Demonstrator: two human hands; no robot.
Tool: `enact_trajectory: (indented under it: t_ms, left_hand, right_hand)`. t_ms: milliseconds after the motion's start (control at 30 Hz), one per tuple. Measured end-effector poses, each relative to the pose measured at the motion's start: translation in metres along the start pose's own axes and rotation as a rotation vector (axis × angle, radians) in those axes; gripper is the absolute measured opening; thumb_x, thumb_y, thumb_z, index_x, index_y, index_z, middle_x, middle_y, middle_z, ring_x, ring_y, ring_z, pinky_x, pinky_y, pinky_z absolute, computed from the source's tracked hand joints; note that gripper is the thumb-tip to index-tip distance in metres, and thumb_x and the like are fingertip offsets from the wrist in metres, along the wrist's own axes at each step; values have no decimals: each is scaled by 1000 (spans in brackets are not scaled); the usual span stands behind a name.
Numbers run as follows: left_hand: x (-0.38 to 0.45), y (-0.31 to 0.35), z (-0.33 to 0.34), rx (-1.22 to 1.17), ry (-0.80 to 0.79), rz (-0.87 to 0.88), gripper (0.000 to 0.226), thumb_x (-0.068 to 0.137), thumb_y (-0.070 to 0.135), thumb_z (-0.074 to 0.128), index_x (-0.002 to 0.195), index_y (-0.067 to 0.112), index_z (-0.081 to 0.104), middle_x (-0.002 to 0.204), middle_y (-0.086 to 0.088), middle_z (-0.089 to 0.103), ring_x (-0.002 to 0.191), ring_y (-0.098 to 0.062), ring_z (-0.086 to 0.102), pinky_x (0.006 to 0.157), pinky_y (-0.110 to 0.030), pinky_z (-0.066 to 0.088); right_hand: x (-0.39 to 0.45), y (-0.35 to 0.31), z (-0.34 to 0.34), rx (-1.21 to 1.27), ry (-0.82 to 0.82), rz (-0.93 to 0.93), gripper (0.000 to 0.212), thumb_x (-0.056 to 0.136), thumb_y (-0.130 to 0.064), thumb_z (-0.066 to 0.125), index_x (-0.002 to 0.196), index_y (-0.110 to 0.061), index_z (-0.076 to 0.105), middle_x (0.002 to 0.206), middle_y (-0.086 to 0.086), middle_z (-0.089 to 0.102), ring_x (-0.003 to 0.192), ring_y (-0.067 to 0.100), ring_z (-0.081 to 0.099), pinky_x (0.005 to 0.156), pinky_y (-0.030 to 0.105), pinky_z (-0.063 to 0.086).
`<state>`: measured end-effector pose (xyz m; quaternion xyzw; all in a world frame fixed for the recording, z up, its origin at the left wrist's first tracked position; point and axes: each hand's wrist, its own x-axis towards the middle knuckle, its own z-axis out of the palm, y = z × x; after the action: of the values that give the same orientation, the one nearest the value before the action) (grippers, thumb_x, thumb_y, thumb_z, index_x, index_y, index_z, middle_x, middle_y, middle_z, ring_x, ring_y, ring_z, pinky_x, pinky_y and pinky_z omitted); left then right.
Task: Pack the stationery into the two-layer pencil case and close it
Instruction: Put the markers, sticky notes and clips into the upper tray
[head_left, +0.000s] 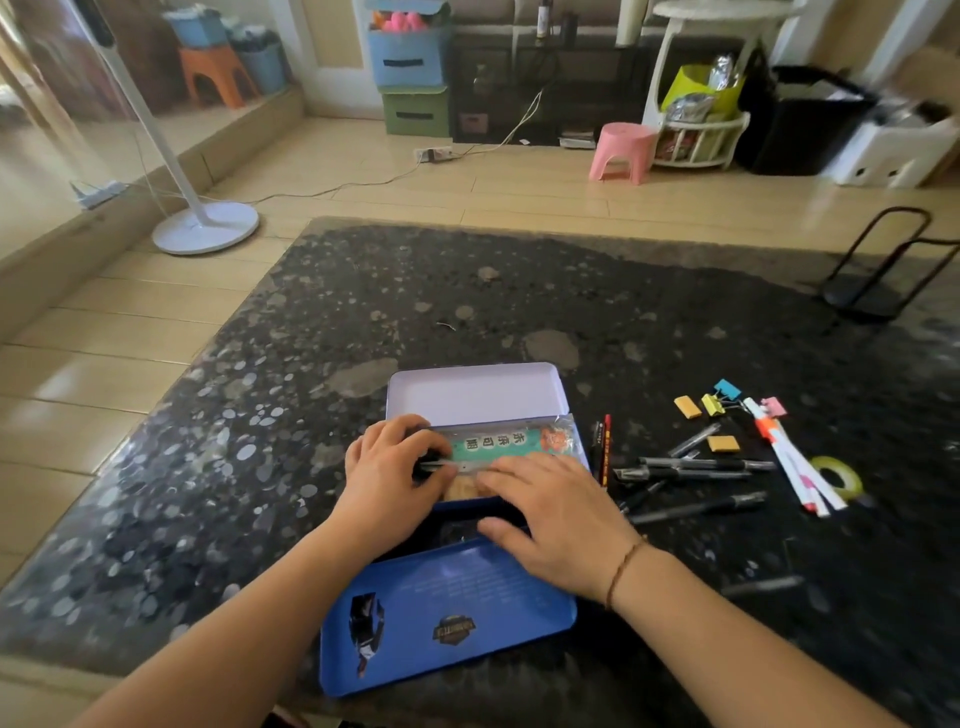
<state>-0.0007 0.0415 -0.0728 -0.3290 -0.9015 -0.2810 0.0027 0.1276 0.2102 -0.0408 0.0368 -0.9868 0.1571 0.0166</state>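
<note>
In the head view, the pencil case (470, 400) is a blue metal box lying open near the front edge of the dark speckled table (519, 291), with a pale lilac inside and a blue lid (447, 613) with stickers toward the person. The left hand (387, 475) pinches a slim dark pen (436, 464) over the case. The right hand (558, 512) lies flat, fingers straight, on the packet (511, 441) inside. More pens (696, 464) and clips (719, 400) lie to the right.
</note>
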Motion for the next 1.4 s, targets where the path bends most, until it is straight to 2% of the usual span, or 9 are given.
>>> enact_trajectory:
  t_ms: [167,267,400,500,633,733,867,1000,1400]
  left_hand:
    - [1,12,-6,-6,57,-4,17,83,31,70,99,28,66,124,5,56,122,-26,43,104,-52,30]
    - [-2,34,-2,51,110,211,14,83,28,70,96,24,67,113,3,60,114,-26,48,97,-50,36]
    - [-10,87,16,87,2,521,13,82,35,64,88,24,67,98,5,61,103,-25,50,91,-42,39]
    - [-15,119,38,141,-66,626,18,82,38,61,91,24,67,98,5,60,99,-25,50,93,-44,38]
    - [-16,140,52,70,-93,611,20,82,38,61,97,27,68,105,8,61,104,-22,49,97,-42,35]
    - [-17,147,57,1,-108,607,18,85,38,60,100,31,67,108,12,59,110,-17,44,99,-38,33]
    - [-21,141,53,-10,-116,592,15,85,36,62,98,31,67,110,12,58,112,-18,45,101,-40,33]
    - [-19,124,35,-38,-60,529,11,84,31,64,94,30,66,108,12,59,111,-18,46,96,-37,35]
    - [-16,87,6,-66,-12,362,14,82,23,72,94,27,68,107,12,59,108,-15,48,93,-43,41]
  right_hand:
    - [-34,64,-37,77,383,147,14,85,-16,62,96,-19,70,96,-3,70,93,17,61,85,33,49]
    - [-61,112,-56,-5,284,361,17,83,-13,63,91,-27,66,89,-11,64,90,14,58,77,30,48]
    - [-85,135,-54,-63,93,345,23,83,-23,64,102,-35,62,101,-21,57,99,4,49,86,24,44]
    - [-98,139,-54,-26,119,330,25,81,-22,68,103,-33,64,102,-21,56,100,0,45,90,23,41]
    - [-117,152,-62,-134,407,612,12,80,-24,68,92,-24,67,89,-9,62,83,9,49,64,25,42]
    - [-128,160,-60,-188,275,834,13,82,-37,66,92,-28,63,90,-10,47,80,8,44,56,22,35]
    - [-134,163,-52,-76,299,850,17,82,-29,69,95,-19,62,97,-4,50,79,12,45,65,24,39]
    - [-134,165,-54,-164,290,857,18,82,-18,65,99,-21,61,99,0,61,76,16,49,61,25,38]
    - [-127,161,-62,-197,196,1026,5,90,-16,54,90,-12,58,95,7,55,65,17,50,55,28,38]
